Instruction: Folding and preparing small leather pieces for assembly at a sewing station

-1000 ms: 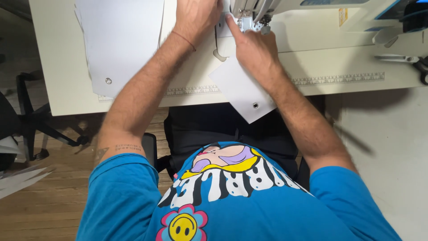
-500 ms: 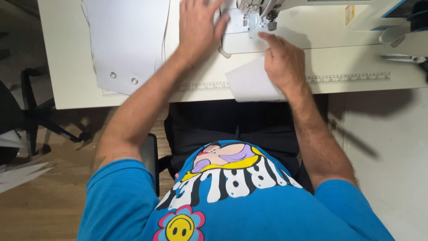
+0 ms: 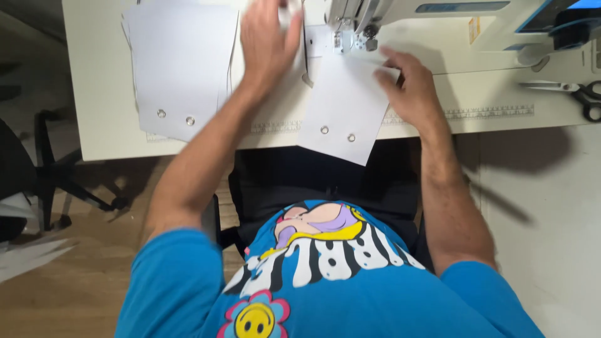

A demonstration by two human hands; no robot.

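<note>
While under the needle, white sheet [image 3: 341, 106] between both hands [image 3: 410, 87]

Left hand [image 3: 270, 44] motion-blurred, fingertips cut by the top edge. White sewing machine [image 3: 400, 19] and black-handled scissors [image 3: 579, 94] cropped at the frame edges.

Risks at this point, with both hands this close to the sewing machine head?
1. Right hand presses the white piece just beside the needle area; its fingers might slide under.
2. The piece overhangs the table edge and may droop, skewing the seam.
3. Left hand is blurred; it could shift the stack.
</note>
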